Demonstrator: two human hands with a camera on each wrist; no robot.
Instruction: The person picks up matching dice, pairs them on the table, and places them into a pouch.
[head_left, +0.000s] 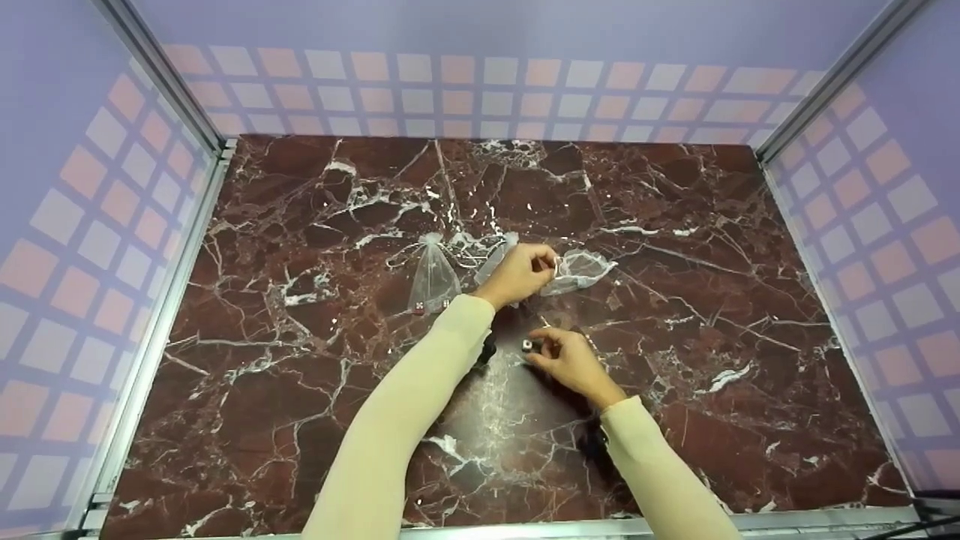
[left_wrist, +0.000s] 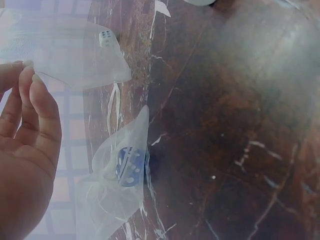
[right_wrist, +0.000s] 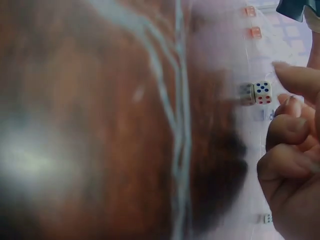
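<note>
My left hand (head_left: 521,271) pinches the edge of a white mesh drawstring bag (head_left: 579,270); in the left wrist view a white die (left_wrist: 105,38) shows in it. My right hand (head_left: 568,360) is nearer the front, thumb and fingers bent and parted around a white die (head_left: 527,345). In the right wrist view this die (right_wrist: 262,93) has blue and red dots and stands on the glossy table, just off the fingertips. Another mesh bag (left_wrist: 95,200), partly behind my left arm in the head view, has a large blue die (left_wrist: 129,166) in it.
A third mesh bag (head_left: 433,274) with small red dice (head_left: 419,306) lies left of my left arm. Everything lies on a dark red marbled tabletop (head_left: 300,420), bounded by metal rails (head_left: 176,247) and checkered panels (head_left: 480,82) at the back and sides.
</note>
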